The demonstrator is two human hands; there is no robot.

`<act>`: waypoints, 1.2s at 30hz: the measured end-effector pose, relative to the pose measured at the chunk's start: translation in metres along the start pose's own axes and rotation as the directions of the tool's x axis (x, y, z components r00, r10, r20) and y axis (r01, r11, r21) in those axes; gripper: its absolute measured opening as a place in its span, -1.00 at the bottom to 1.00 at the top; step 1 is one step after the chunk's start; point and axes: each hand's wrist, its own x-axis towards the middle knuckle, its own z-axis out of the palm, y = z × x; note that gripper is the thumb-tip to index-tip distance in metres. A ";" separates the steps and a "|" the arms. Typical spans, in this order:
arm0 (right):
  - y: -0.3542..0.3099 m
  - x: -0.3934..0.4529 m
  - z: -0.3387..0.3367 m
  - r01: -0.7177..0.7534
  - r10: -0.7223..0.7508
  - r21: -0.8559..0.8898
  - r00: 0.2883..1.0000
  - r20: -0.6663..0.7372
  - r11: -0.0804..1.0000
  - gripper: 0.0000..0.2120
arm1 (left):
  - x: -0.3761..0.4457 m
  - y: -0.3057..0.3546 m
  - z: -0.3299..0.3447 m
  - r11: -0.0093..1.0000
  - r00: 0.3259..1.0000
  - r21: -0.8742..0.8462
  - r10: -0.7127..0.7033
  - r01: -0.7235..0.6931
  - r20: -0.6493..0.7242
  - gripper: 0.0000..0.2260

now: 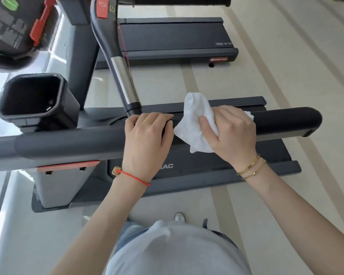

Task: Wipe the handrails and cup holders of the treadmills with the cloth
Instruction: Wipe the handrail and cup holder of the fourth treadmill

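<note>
A long black padded handrail [286,121] runs across the middle of the view. My left hand [147,139] grips the rail with its fingers curled over the top. Just to its right, my right hand [230,132] holds a crumpled white cloth [193,124] wrapped against the rail. A dark square cup holder [34,98] stands open to the upper left, beside the rail. A second bar with a silver section [123,82] slants down from the console and meets the rail near my left hand.
The console [10,30] with red clips and a green button fills the top left. A second treadmill's belt [173,36] lies beyond, and another black handrail [177,1] crosses the top edge. Pale striped floor [286,66] spreads to the right.
</note>
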 end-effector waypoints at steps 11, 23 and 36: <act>0.079 -0.019 -0.022 -0.005 0.006 -0.009 1.000 0.009 1.000 -0.66 | 0.008 0.060 0.039 0.999 0.999 0.025 -0.032 0.033 -0.005 -0.79; 0.087 -0.024 -0.030 -0.057 0.055 0.103 0.998 0.021 0.993 -0.67 | 0.011 0.074 0.043 0.999 0.998 -0.001 -0.032 0.032 0.046 -0.80; 0.063 -0.054 -0.109 -0.489 0.490 -0.042 0.864 0.116 0.871 -0.68 | 0.005 0.093 0.037 0.961 0.973 -0.201 0.211 -0.189 0.097 -0.79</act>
